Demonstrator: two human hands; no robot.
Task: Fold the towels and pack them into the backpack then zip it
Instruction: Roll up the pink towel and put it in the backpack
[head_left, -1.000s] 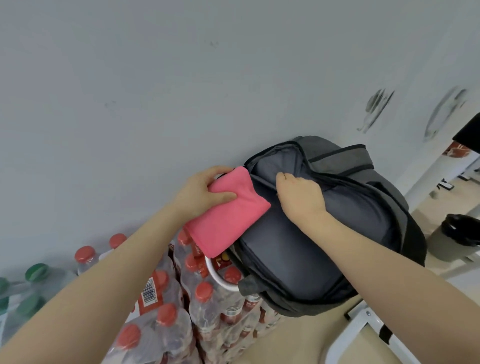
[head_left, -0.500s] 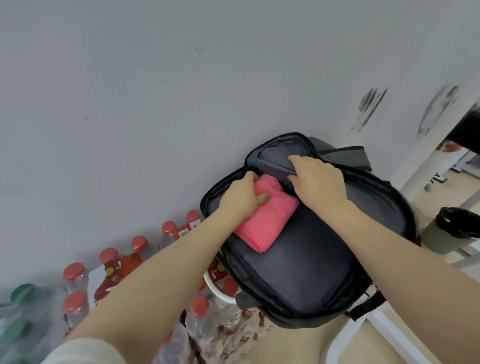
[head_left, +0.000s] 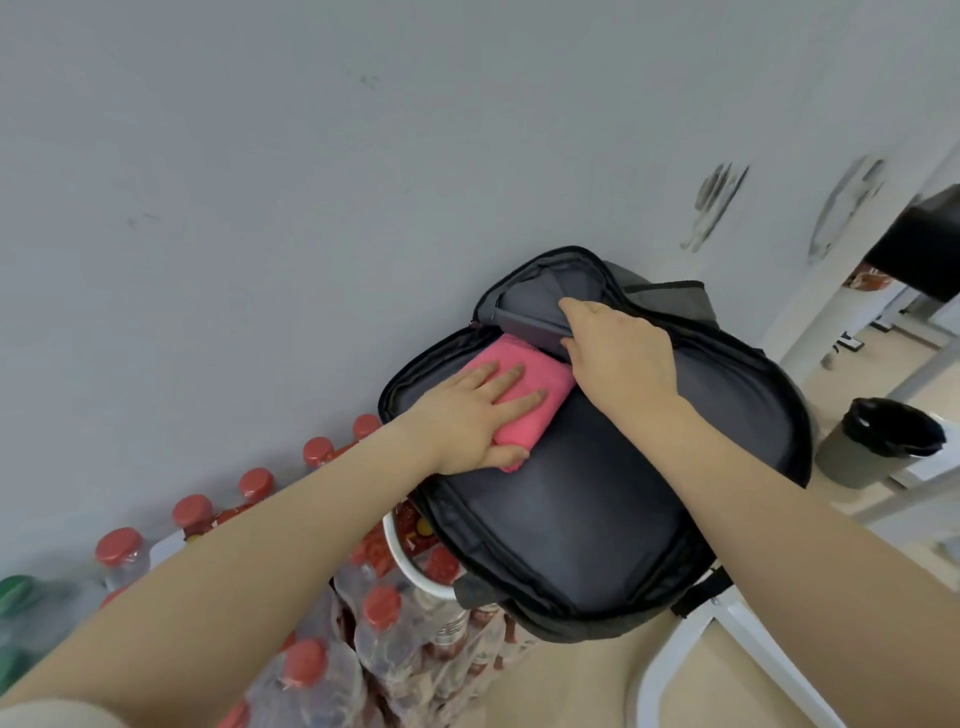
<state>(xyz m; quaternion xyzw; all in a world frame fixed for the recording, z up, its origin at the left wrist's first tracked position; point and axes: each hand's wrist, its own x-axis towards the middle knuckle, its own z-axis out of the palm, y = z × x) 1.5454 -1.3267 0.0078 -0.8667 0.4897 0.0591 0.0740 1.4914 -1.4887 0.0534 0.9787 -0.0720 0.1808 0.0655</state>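
While the right hand (head_left: 621, 358) grips the backpack's (head_left: 597, 519) pocket, the flat left hand (head_left: 470, 415) presses the folded pink towel (head_left: 540, 395).

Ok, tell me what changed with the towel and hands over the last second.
The left hand carried the pink towel from outside into the open backpack, then released its grip and now presses it flat. The right hand stayed holding the backpack's opening.
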